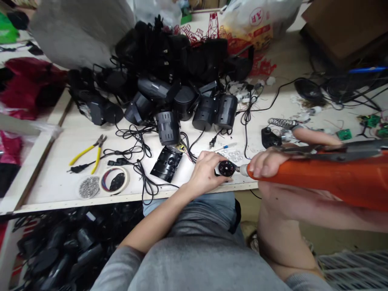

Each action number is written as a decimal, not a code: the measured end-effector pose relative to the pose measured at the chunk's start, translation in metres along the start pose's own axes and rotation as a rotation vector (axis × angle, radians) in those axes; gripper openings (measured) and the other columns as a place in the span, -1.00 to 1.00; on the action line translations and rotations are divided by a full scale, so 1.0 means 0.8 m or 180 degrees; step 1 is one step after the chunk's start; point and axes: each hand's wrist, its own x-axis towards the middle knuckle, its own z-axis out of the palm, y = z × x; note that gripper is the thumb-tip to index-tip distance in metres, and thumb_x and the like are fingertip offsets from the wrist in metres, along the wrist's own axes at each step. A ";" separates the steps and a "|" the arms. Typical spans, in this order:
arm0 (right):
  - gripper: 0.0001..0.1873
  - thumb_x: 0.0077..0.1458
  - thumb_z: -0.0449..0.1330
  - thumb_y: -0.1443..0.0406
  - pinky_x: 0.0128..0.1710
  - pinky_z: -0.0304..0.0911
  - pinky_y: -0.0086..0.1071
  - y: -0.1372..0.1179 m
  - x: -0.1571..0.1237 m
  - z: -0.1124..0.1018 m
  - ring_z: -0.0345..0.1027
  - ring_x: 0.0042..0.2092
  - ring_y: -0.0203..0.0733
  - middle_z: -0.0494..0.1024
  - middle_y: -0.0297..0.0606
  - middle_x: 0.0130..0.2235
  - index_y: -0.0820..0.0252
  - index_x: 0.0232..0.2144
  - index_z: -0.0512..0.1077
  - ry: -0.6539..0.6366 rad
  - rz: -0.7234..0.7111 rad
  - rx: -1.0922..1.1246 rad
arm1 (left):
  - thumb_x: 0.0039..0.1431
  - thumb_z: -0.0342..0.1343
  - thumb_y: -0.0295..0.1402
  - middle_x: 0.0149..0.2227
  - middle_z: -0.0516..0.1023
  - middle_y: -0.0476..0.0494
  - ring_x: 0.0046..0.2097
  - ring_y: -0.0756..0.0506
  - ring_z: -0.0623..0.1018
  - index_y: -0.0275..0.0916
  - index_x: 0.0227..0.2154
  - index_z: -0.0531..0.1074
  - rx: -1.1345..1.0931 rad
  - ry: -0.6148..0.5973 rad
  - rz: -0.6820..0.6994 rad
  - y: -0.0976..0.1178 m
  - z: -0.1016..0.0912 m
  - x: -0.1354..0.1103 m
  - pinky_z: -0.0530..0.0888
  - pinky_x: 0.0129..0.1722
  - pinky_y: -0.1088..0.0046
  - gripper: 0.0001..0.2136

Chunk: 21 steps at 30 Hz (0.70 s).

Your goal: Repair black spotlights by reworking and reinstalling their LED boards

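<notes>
At the table's front edge, my left hand (204, 171) is closed on a small round black part (226, 168) with a dark face and a pale side. My right hand (268, 162) grips an orange electric screwdriver (327, 178), which lies sideways across the right of the view. Its bit end meets or nearly meets the round part; I cannot tell which. Left of my left hand lies an open black housing (166, 163) with wires beside it. A small blue-tipped piece (224, 147) and clear bits (235, 155) lie just beyond the round part.
Black lamp-like housings (168, 127) with cords are heaped at the back. Yellow-handled pliers (87, 153), a tape roll (125, 182) and a dish of screws (88, 187) sit left. A spring (281, 122) and green circuit boards (344, 134) are right. More black housings (60, 250) fill the space below.
</notes>
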 end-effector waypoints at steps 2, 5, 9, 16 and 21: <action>-0.05 0.04 -0.06 -0.41 -0.39 0.41 0.02 0.004 0.001 0.005 0.44 -0.44 0.04 0.54 -0.18 -0.49 0.13 0.10 0.51 -0.0110 -0.0188 -0.0007 | -0.12 0.52 -0.15 -0.10 0.61 -0.15 0.01 -0.24 0.51 -0.18 -0.12 0.51 0.0034 0.0031 0.0013 0.000 0.001 0.000 0.36 0.10 0.15 -0.50; -0.05 0.02 -0.05 -0.43 -0.36 0.36 -0.04 0.006 0.003 0.012 0.40 -0.44 -0.01 0.54 -0.22 -0.46 0.07 0.09 0.50 -0.0118 -0.0019 0.0022 | -0.14 0.53 -0.16 -0.10 0.62 -0.15 -0.01 -0.23 0.51 -0.20 -0.13 0.51 0.0046 0.0076 0.0071 0.000 0.002 0.000 0.37 0.08 0.17 -0.49; 0.01 -0.02 -0.08 -0.47 -0.33 0.32 0.00 0.009 -0.001 0.012 0.39 -0.42 0.01 0.54 -0.17 -0.43 0.10 0.09 0.50 -0.0108 0.0085 0.0143 | -0.13 0.52 -0.16 -0.11 0.61 -0.14 -0.02 -0.23 0.51 -0.19 -0.13 0.51 0.0063 0.0107 0.0080 -0.001 0.003 -0.001 0.38 0.06 0.17 -0.50; -0.06 0.01 0.05 -0.39 -0.30 0.31 -0.02 0.017 0.001 0.009 0.37 -0.41 0.00 0.54 -0.16 -0.42 0.20 0.09 0.48 -0.0261 0.0027 0.0243 | -0.13 0.53 -0.18 -0.11 0.61 -0.14 -0.02 -0.22 0.51 -0.19 -0.14 0.51 0.0065 0.0100 0.0049 -0.001 0.004 0.000 0.37 0.06 0.17 -0.51; -0.04 0.01 0.02 -0.42 -0.37 0.34 -0.09 0.017 0.006 0.014 0.38 -0.45 -0.06 0.55 -0.20 -0.44 0.18 0.07 0.50 -0.0325 -0.0084 0.0240 | -0.14 0.53 -0.18 -0.12 0.61 -0.13 -0.02 -0.23 0.51 -0.18 -0.14 0.52 0.0073 0.0078 -0.0014 0.001 0.004 0.000 0.37 0.06 0.17 -0.51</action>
